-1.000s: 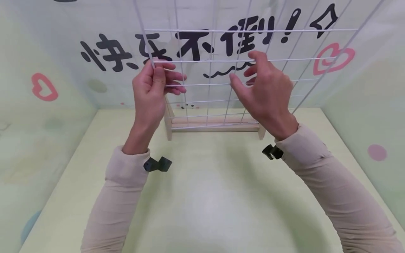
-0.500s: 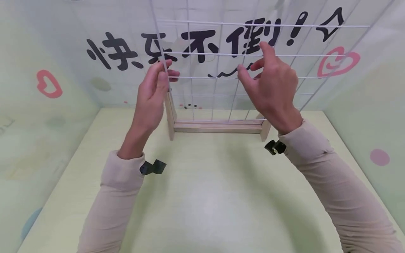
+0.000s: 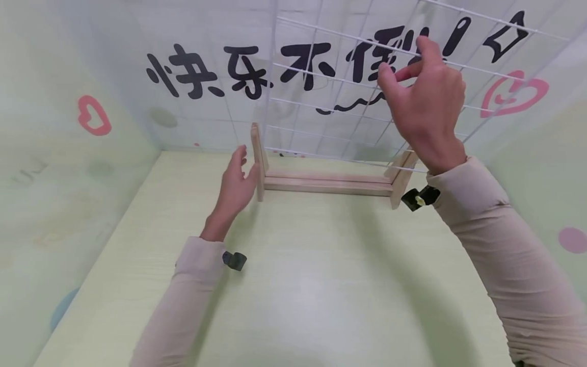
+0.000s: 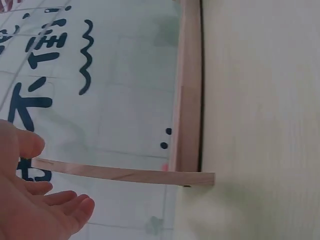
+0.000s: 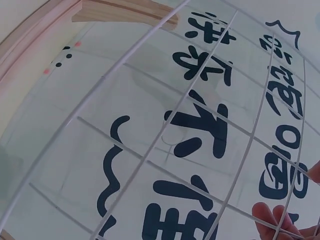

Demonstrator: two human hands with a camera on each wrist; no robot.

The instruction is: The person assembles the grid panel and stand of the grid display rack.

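A white wire grid panel [image 3: 270, 66] is tilted above a pale wooden stand [image 3: 327, 185], its lower edge off the stand's crossbar. Upper right in the head view, my right hand [image 3: 426, 102] grips the grid by its wires with thumb and fingers. The right wrist view shows fingertips [image 5: 272, 220] behind the wires. My left hand [image 3: 235, 186], fingers loosely spread and holding nothing, is beside the stand's left upright [image 3: 258, 163]. In the left wrist view that upright's end lies between thumb and fingers [image 4: 62, 207]; whether they touch it I cannot tell.
The stand rests at the back of a pale green tabletop [image 3: 302, 265]. Behind it is a whitish backdrop [image 3: 197, 122] with large black characters. Printed side panels [image 3: 69, 178] rise left and right, and the stand's right upright [image 3: 403, 178] is below my right wrist.
My left hand has let go of the grid's left edge and dropped to the stand's left upright. The grid, in my right hand, has shifted right and tilted. The view has turned slightly left.
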